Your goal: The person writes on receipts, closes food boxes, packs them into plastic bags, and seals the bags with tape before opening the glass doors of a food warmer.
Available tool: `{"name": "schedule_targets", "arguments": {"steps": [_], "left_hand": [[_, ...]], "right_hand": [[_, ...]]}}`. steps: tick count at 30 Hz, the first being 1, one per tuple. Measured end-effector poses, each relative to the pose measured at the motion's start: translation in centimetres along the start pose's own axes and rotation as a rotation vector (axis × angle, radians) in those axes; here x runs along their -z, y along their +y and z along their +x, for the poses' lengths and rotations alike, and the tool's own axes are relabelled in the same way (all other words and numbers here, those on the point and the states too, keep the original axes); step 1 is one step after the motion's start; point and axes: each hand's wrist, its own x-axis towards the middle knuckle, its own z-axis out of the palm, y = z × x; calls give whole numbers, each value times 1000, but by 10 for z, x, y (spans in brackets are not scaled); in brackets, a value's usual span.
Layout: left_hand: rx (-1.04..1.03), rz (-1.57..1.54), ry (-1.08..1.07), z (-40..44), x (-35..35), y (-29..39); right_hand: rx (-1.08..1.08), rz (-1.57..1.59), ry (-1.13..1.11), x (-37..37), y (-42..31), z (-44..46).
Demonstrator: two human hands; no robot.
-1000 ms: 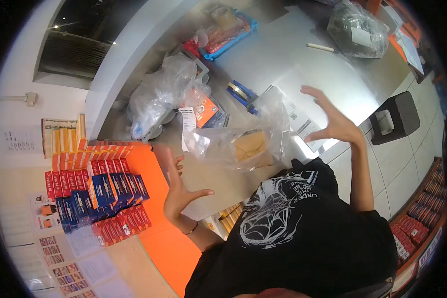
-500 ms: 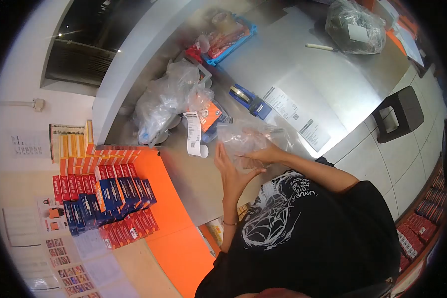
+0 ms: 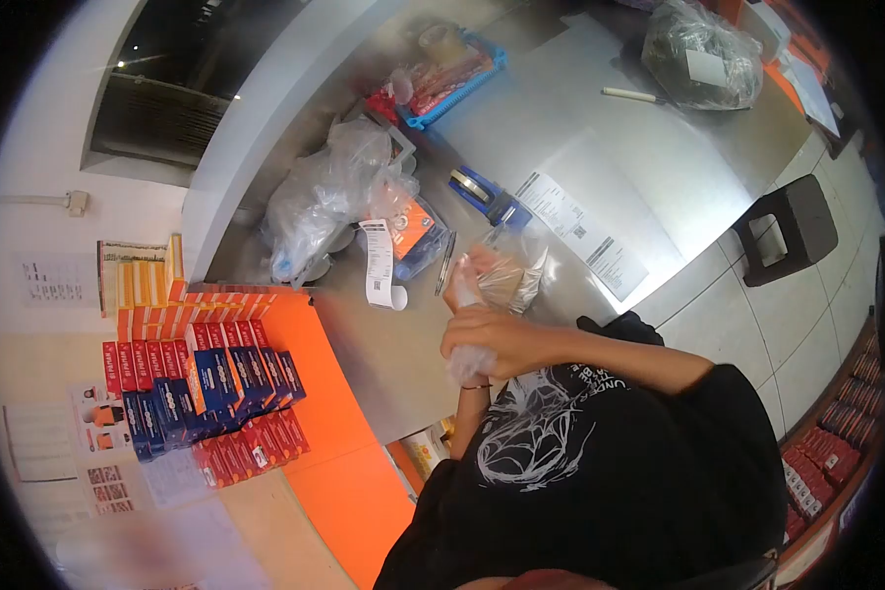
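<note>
My right hand (image 3: pixel 477 332) is closed around bunched clear plastic, crossing over my left wrist. Beyond it, my left hand (image 3: pixel 464 280) is curled against the same clear plastic bag (image 3: pixel 529 285), its fingers partly hidden. A brown packet (image 3: pixel 499 279) shows through the plastic. A blue tape dispenser (image 3: pixel 489 197) stands just past the bag. To the left, a curling printed receipt (image 3: pixel 379 265) lies by an orange and blue package (image 3: pixel 413 228). Printed labels (image 3: pixel 585 231) lie flat on the metal table (image 3: pixel 364 364).
Crumpled plastic bags (image 3: pixel 315 192) and a blue basket (image 3: pixel 462 87) line the far left edge. A marker (image 3: pixel 632 95) and wrapped bundle (image 3: pixel 703 59) lie at the back. Stacked red and blue boxes (image 3: pixel 182 398) stand left; a dark stool (image 3: pixel 789 231) stands right.
My hands came together from wide apart onto the plastic bag. The plastic is now gathered in my right hand, and the brown packet shows again beyond my hands.
</note>
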Motion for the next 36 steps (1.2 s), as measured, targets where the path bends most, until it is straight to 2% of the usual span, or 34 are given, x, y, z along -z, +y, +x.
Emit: {"name": "schedule_targets", "arguments": {"steps": [1, 3, 4, 5, 7, 8, 11, 12, 13, 15, 17, 19, 21, 22, 23, 24, 25, 26, 27, 28, 30, 33, 35, 36], "left_hand": [[-8, -66, 38, 10, -10, 0], [-67, -192, 2, 25, -11, 10], [-136, -204, -169, 28, -6, 29], [-152, -213, -163, 21, -15, 50], [-156, -219, 38, -1, -43, 97], [-175, -230, 50, -8, -55, 112], [-285, -260, 50, -28, -83, 147], [-196, -359, 19, -32, -91, 157], [-108, -456, -18, -37, -99, 165], [-125, -413, -23, -50, -115, 183], [-139, -363, -20, -56, -115, 191], [-455, 334, -395, -59, -102, 199], [-195, 260, -557, -66, -107, 224], [-678, 580, -894, -60, -122, 240], [-922, 794, -1106, -55, -136, 246], [-1192, 921, -1311, -50, -151, 252], [-1186, 931, -1298, -41, -159, 255], [-1011, 1136, -1361, -31, -167, 261], [-822, 1333, -1411, -22, -172, 267], [-871, 1331, -1305, 2, -154, 257], [-919, 1314, -1058, 40, -120, 245], [-819, 1306, -642, 26, -84, 248], [-744, 1325, -482, 0, -75, 250], [-723, 1338, -418, -9, -73, 247]], "right_hand": [[28, 85, 117, 10, -4, -8], [-128, 98, 433, 38, -13, -37], [-254, 145, 523, 43, 13, -63], [-382, 190, 607, 44, 45, -83], [-412, 270, 550, 32, 68, -98], [-455, 355, 501, 29, 71, -103], [-324, 317, 467, 30, 54, -68], [-267, 7, 522, 31, 59, -63], [-249, 0, 507, 35, 62, -59], [-67, 375, 692, 46, 65, -50], [-1, 455, 703, 68, 62, -50], [61, 540, 714, 98, 51, -49], [-21, 626, 561, 132, 40, -47], [-1, 660, 464, 146, 45, -39], [-1, 670, 454, 151, 53, -30], [-143, 809, 255, 148, 70, -17], [-286, 937, 48, 137, 91, -6], [-137, 1151, 19, 86, 133, -13], [-57, 1254, 2, 66, 146, -17], [23, 1358, -24, 46, 158, -21], [-137, 1343, -56, 66, 120, -23], [-395, 1329, -96, 95, 52, -36], [-496, 1323, -95, 96, 60, -41], [-299, 1569, -73, 96, 81, -38]]}}
